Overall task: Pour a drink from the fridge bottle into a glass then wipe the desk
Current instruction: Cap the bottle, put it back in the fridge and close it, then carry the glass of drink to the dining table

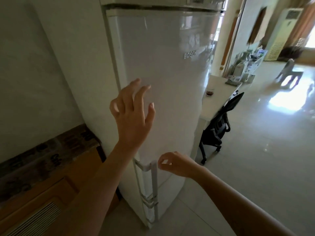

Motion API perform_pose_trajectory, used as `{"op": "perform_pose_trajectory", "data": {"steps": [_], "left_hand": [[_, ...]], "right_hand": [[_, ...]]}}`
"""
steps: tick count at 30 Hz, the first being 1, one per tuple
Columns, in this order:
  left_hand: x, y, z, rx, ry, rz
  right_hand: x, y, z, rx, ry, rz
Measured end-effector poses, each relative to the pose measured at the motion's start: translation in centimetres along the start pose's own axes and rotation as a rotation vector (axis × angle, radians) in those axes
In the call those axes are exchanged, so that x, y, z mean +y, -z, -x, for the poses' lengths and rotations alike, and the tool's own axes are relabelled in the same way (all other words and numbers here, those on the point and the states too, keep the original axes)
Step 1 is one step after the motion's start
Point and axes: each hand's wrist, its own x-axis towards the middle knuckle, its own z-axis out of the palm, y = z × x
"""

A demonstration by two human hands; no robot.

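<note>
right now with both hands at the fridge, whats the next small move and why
Probably close the right hand around the vertical door handle and pull. The fridge door looks shut, the right hand's fingers sit curled beside the handle's top, and the left hand is open against the door, holding nothing.

The fridge door carries one legible marking: the brand name "BOSCH", in raised silver capital letters, placed toward the door's right edge in its upper half. The dark patterned band along the wall at near left bears printed lettering, too blurred to read. No other text, number or sign is legible.
</note>
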Motion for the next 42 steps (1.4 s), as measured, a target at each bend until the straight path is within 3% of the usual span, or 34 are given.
{"op": "perform_pose_trajectory", "data": {"steps": [4,9,13,16,19,27,34,42], "left_hand": [[4.3,-0.9,1.5,-0.220,-0.017,0.179],[9.4,-3.1,2.7,-0.443,0.085,0.300],[13.5,-6.3,3.3,-0.643,0.006,0.358],[16.2,-9.8,3.4,-0.873,0.037,0.431],[18.8,-14.0,3.7,-0.992,0.039,0.447],[26.0,-27.4,3.2,-1.133,-0.019,0.429],[32.1,-37.7,1.1,-1.073,-0.094,0.381],[37.6,-50.5,-0.7,-1.057,-0.082,0.256]], "right_hand": [[3.1,2.5,5.8,0.129,-0.092,0.069],[8.3,4.9,12.8,0.322,-0.267,0.117],[12.2,7.0,15.7,0.487,-0.355,0.065],[14.7,9.0,16.8,0.516,-0.444,0.066],[17.9,10.9,18.0,0.551,-0.479,0.073],[28.4,16.9,18.4,0.591,-0.626,0.124],[37.6,23.6,17.9,0.636,-0.701,0.121],[51.3,30.9,14.6,0.600,-0.618,0.119]]}}
